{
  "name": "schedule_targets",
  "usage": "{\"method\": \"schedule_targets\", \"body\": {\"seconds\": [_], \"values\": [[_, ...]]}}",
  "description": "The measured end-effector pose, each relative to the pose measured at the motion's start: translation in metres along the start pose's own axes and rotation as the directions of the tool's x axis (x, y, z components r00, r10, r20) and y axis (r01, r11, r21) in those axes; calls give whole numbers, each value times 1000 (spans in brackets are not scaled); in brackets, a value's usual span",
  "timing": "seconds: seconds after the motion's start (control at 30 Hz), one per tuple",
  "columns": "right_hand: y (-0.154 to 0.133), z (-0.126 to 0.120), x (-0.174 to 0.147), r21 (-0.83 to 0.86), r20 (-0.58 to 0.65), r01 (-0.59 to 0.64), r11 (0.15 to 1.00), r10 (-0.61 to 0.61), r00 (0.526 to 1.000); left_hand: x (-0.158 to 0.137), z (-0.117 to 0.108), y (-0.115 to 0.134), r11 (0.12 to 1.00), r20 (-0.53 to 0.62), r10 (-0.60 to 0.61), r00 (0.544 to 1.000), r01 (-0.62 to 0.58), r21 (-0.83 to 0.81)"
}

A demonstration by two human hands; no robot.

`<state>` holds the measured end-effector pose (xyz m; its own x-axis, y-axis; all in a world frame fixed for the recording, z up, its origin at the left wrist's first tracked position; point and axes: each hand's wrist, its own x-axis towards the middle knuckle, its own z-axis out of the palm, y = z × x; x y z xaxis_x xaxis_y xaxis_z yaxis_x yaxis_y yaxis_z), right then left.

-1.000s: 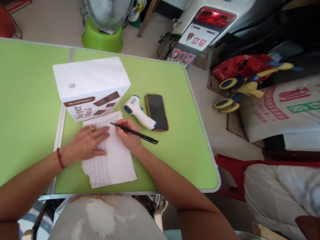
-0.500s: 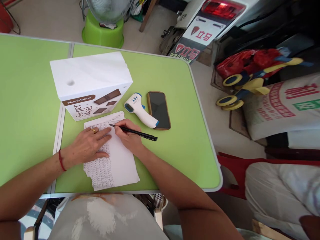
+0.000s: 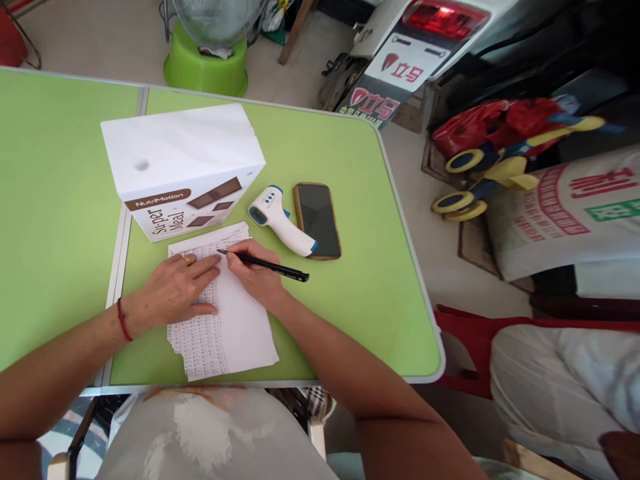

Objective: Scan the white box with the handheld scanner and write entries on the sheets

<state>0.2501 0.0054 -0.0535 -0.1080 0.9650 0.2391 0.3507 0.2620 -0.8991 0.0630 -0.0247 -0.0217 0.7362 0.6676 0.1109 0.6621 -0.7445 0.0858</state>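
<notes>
A sheet of paper (image 3: 247, 327) lies on the green folding table (image 3: 370, 313), its left part covered with rows of small handwriting and its right part blank. My left hand (image 3: 180, 287) rests flat on the written part with the fingers spread; a ring and a red bracelet show on it. In my right hand (image 3: 257, 270) is a black pen (image 3: 280, 268), pinched between thumb and fingers. The pen's tip touches or hovers just over the upper part of the sheet, beside my left fingertips; which of the two I cannot tell.
Beyond the paper stands a white NutriMotion box (image 3: 185, 150). A white infrared thermometer (image 3: 283, 223) and a dark phone (image 3: 319, 220) lie right of it. Past the table are a fan on a green stool (image 3: 205, 67), a vehicle's rear (image 3: 400, 63), a sack (image 3: 570, 207) and a seated person (image 3: 555, 393).
The pen and my right hand have shifted very slightly left. My left fingertips have drawn in a little; the paper and the other things stay put.
</notes>
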Motion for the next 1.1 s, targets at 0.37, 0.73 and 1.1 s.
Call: {"method": "schedule_targets", "body": {"seconds": [0.37,0.73,1.1], "values": [[5,1,0,-24,23,47,999,-46,999,1,1,0,1000,10,-10,1000,10,0],[4,0,-1,-51,41,10,999,-8,999,1,-2,0,1000,31,-7,999,7,-6],[5,1,0,-14,0,33,999,-33,999,0,0,-1,1000,14,1,1000,-1,0]]}}
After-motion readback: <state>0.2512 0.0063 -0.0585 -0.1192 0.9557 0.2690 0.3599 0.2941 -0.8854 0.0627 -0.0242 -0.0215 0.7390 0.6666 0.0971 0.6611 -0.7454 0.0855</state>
